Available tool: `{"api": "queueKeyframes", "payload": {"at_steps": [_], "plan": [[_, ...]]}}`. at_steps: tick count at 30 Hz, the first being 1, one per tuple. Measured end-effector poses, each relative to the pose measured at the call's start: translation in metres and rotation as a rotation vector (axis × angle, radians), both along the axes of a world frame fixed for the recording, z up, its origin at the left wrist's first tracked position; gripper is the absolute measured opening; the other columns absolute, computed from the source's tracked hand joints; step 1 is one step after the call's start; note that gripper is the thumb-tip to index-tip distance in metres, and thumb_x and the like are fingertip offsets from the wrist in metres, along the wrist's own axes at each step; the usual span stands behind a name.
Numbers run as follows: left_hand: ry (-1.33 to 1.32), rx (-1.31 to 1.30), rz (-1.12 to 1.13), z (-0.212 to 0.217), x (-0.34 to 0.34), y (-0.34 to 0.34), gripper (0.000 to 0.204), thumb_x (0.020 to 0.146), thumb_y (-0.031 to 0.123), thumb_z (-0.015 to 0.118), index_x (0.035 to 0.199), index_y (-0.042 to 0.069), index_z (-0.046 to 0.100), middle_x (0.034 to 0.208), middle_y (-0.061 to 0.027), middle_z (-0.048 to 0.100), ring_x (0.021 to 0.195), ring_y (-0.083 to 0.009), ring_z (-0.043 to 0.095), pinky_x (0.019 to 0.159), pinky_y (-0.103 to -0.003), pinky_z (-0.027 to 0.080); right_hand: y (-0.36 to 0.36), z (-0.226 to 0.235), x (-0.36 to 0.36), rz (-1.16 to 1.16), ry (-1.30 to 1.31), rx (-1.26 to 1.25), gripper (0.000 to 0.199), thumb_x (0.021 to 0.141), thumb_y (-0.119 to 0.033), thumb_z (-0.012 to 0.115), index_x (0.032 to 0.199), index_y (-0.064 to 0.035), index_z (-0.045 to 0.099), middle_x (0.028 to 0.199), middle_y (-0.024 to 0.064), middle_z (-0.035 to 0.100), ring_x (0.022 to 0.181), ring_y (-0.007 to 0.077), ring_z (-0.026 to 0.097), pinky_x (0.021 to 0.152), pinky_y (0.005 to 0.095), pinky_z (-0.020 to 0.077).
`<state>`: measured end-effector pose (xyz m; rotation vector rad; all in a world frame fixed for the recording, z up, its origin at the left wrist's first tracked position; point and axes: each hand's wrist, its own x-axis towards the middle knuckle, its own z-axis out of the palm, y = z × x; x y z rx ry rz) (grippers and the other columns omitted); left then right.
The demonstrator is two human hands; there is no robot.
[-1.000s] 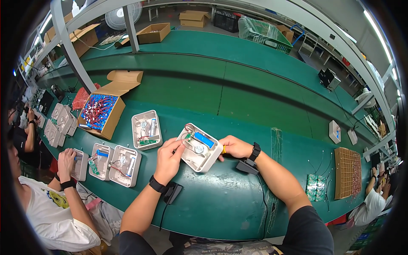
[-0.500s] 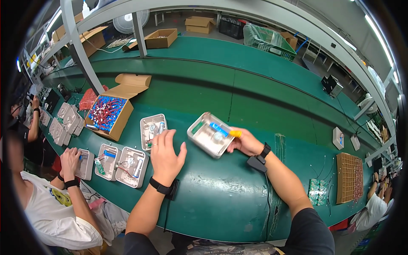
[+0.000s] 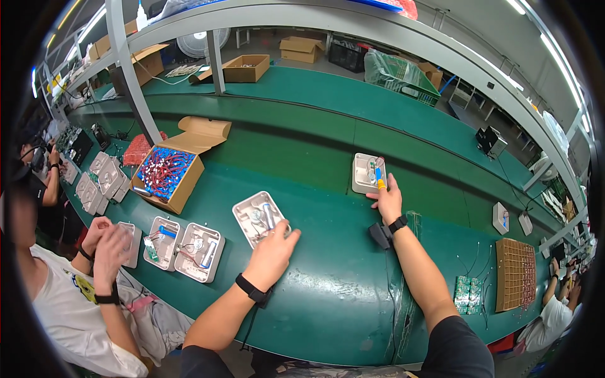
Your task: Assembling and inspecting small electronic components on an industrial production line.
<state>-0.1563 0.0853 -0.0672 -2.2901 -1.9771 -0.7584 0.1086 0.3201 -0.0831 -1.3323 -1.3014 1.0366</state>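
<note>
My left hand (image 3: 272, 255) grips the near right rim of a white plastic case (image 3: 244, 213), its fingers over the edge. Inside this case are a silvery cylinder and wires. My right hand (image 3: 389, 203), fingers apart, is at the near edge of another white case (image 3: 360, 183) on the green belt. That case holds a blue cylindrical battery (image 3: 379, 172) and thin wires. A small yellow piece (image 3: 381, 184) shows by my right fingers; whether it is worn or held I cannot make out.
Two open cases (image 3: 200, 253) lie to the left, near a co-worker's hands (image 3: 108, 246). A cardboard box (image 3: 183, 196) of blue parts with red wires stands behind them. Green circuit boards (image 3: 467, 295) and a brown divided tray (image 3: 509, 274) are at the right. A metal frame (image 3: 302, 24) spans overhead.
My right hand has carried its case away onto the belt, and its fingers have opened. My left hand has taken hold of the other case, which has shifted right and nearer me.
</note>
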Motion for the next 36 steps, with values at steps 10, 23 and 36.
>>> {"api": "queueKeyframes", "payload": {"at_steps": [10, 23, 36], "plan": [[-0.118, 0.047, -0.513, 0.010, 0.007, -0.002, 0.036, 0.079, -0.008, 0.063, 0.110, 0.008, 0.072, 0.132, -0.0085, 0.068, 0.108, -0.0300, 0.073, 0.089, -0.042, 0.062, -0.069, 0.032, -0.024, 0.844, -0.413, 0.770, 0.021, 0.093, -0.014, 0.075, 0.114, -0.0128, 0.078, 0.137, 0.0110, 0.063, 0.132, 0.0347, 0.057, 0.109, 0.0480, 0.0475], [-0.179, 0.053, -0.631, 0.006, -0.001, 0.002, 0.019, 0.080, -0.005, 0.065, 0.095, 0.007, 0.070, 0.111, -0.0065, 0.077, 0.105, -0.0278, 0.074, 0.088, -0.041, 0.061, -0.103, 0.038, -0.037, 1.077, -0.945, 0.852, 0.036, 0.091, -0.036, 0.074, 0.118, -0.0131, 0.074, 0.162, 0.0162, 0.040, 0.155, 0.0461, 0.025, 0.125, 0.0635, 0.0226], [-0.263, 0.146, -0.546, 0.001, -0.014, 0.010, 0.020, 0.070, -0.011, 0.068, 0.080, 0.006, 0.071, 0.098, -0.0026, 0.078, 0.103, -0.0259, 0.073, 0.086, -0.038, 0.060, -0.079, 0.027, -0.031, 1.202, -0.564, 0.675, 0.031, 0.092, -0.018, 0.076, 0.121, -0.0097, 0.067, 0.154, 0.0145, 0.049, 0.151, 0.0404, 0.036, 0.122, 0.0547, 0.0312]]}}
